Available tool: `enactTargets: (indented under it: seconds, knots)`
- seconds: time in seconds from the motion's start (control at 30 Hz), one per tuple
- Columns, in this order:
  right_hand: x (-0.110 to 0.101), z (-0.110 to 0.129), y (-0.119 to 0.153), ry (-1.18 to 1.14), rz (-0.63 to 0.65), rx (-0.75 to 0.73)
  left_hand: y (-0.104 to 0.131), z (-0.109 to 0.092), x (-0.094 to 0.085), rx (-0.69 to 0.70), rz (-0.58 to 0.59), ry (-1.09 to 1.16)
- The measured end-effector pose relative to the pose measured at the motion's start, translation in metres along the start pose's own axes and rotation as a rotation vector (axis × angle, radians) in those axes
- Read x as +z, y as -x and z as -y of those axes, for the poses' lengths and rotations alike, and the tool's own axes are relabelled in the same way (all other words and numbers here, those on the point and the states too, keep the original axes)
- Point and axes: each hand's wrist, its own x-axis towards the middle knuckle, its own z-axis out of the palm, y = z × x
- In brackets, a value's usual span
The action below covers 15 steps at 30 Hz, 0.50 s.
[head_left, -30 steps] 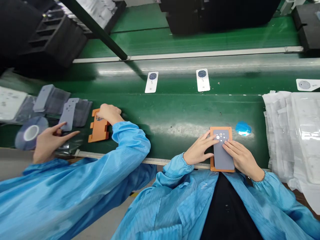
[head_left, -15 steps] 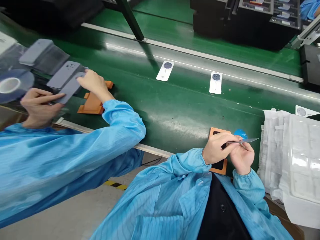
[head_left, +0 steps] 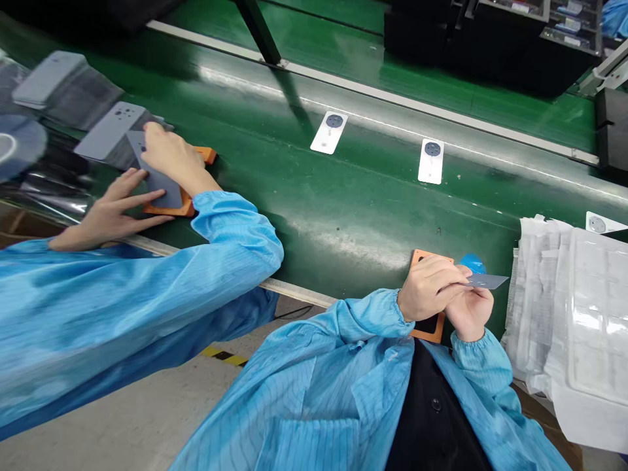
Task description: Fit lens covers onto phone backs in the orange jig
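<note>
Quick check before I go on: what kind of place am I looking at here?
Most likely an electronics assembly line: a green conveyor belt carrying small white cards, orange jigs, and workers in blue anti-static smocks.

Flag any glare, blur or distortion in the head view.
Head view: glare streaks across the green belt; left edge motion-blurred around the tape roll; belt rail bows from lens distortion; left hand and right hand stay sharp.

both hands (head_left: 449,294) pinched together, raised
</note>
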Motion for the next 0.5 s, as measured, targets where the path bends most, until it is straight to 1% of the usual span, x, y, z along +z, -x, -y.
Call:
enactTargets:
  seconds: [0.13, 0.2, 0.27, 0.33, 0.43, 0.5]
  knots:
    - [0.004, 0.000, 0.002, 0.088, 0.015, -0.054, 0.000, 0.002, 0.001, -0.034, 0.055, 0.003]
    - [0.009, 0.002, 0.003, 0.129, 0.000, -0.128, 0.000, 0.004, 0.000, -0.090, 0.060, 0.047]
    - [0.015, 0.004, 0.005, 0.198, -0.068, -0.248, -0.001, 0.008, -0.003, -0.191, 0.054, 0.102]
    - [0.019, 0.006, 0.005, 0.315, -0.131, -0.329, -0.002, 0.012, -0.006, -0.322, 0.058, 0.158]
    - [0.018, 0.006, 0.002, 0.476, -0.143, -0.327, 0.000, 0.020, -0.008, -0.507, 0.081, 0.227]
    - [0.014, 0.003, -0.002, 0.505, -0.150, -0.323, 0.003, 0.025, -0.007, -0.607, 0.074, 0.278]
